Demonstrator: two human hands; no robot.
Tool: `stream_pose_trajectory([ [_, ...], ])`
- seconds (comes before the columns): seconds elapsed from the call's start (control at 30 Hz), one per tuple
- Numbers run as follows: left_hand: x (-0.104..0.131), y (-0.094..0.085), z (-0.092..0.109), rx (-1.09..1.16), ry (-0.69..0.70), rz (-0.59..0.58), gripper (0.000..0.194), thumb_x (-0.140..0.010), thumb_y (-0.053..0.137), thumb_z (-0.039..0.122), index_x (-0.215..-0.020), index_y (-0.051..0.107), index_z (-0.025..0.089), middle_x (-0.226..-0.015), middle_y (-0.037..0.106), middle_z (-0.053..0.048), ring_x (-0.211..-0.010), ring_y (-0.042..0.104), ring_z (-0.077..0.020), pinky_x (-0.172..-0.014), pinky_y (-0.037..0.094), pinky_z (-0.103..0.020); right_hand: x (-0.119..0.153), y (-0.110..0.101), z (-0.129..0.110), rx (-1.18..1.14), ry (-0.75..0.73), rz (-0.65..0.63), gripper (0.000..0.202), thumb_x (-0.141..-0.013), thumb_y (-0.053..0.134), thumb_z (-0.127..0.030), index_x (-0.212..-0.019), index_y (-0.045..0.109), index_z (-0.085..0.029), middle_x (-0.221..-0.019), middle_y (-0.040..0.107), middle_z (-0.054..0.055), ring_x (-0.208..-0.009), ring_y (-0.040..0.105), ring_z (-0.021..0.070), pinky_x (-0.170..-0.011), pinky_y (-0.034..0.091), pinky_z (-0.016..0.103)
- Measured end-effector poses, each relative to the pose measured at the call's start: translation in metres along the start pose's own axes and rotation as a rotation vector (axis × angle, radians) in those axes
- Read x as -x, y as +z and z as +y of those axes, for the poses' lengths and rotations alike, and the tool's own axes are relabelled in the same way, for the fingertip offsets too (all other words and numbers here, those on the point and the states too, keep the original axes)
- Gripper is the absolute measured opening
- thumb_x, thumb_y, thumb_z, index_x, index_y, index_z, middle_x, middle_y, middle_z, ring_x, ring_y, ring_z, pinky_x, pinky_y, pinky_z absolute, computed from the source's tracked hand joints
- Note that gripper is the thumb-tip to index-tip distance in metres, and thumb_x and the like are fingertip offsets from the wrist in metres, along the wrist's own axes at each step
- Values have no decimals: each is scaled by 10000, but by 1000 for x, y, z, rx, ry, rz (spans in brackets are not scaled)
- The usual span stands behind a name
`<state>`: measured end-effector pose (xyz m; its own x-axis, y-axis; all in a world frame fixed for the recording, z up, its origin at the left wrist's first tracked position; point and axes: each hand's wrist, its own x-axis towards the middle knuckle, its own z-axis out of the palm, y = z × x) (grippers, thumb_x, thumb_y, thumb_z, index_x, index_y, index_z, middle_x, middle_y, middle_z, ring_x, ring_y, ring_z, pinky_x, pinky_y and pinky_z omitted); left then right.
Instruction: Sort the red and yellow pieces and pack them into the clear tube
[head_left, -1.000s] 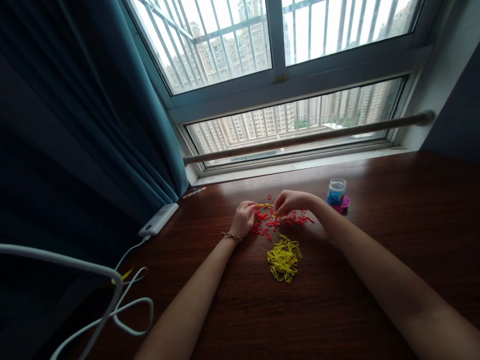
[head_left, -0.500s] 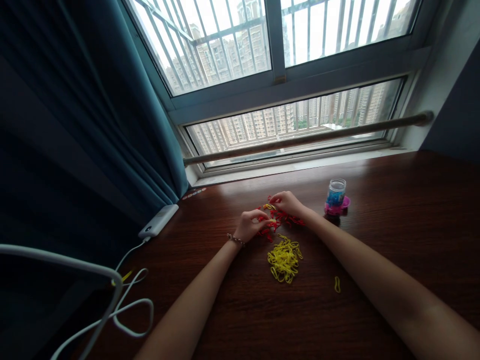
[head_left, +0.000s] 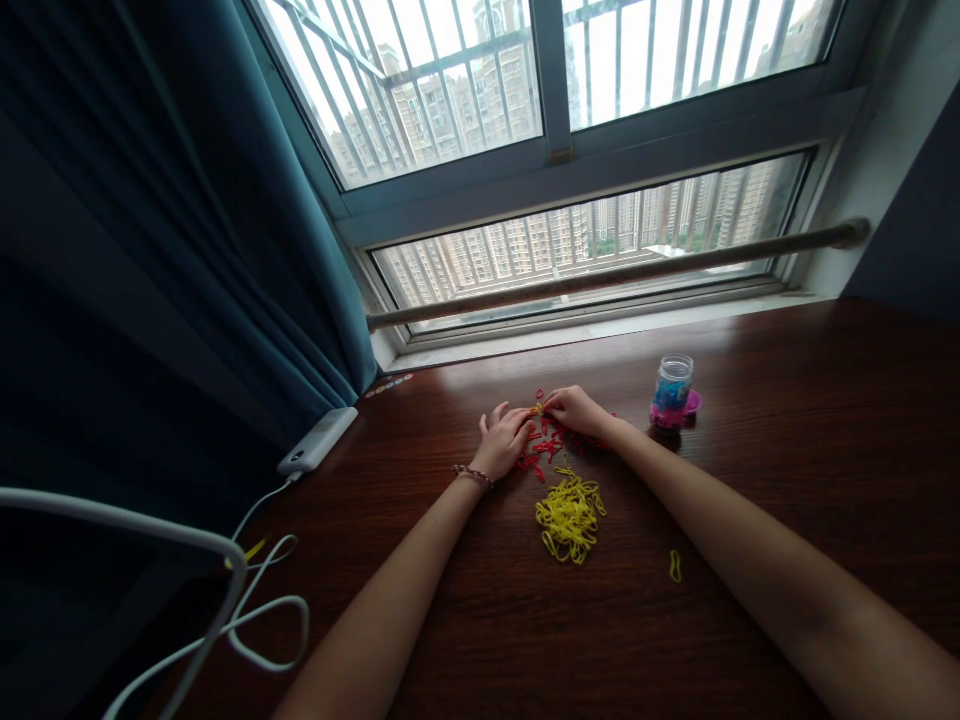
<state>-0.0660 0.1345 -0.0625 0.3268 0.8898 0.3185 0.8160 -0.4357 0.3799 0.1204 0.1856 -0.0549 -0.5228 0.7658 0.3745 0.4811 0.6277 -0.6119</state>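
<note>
A heap of yellow bands lies on the dark wooden table, with red bands spread just beyond it. My left hand rests at the left edge of the red bands, its fingers spread and its fingertips near a small yellow and orange piece. At the right end of that piece, my right hand has its fingers pinched together on something yellow. Part of the red bands is hidden under both hands. One yellow band lies alone near the right forearm.
A clear jar with blue contents stands at the right beside a pink lid. A white power bank with a white cable lies at the left by the blue curtain. A barred window is behind the table.
My left hand has moved forward from the red bands towards my right hand, and its fingers have spread. My right hand has barely moved.
</note>
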Motion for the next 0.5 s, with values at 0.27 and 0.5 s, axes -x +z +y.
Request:
stream_pose_trajectory([
  [0.27,-2,-2,-2,15,-11,5,332,-876,317,389,-1119,530,313,-1220,531,-30,-1231,303,-280,-970,109,-639,-1,-2,-3,-14,43,59,183,-702,553,-79,-699,718,-158,-732,695,43,-750,615,171,-723,431,229],
  [0.5,-3,1,-3,29,-31,-64,337,-885,286,395,-1090,550,348,-1247,512,0,-1265,249,-293,-936,39,-701,0,-2,-7,-72,90,71,164,-707,567,-118,-740,724,-150,-728,697,51,-760,612,182,-726,430,242],
])
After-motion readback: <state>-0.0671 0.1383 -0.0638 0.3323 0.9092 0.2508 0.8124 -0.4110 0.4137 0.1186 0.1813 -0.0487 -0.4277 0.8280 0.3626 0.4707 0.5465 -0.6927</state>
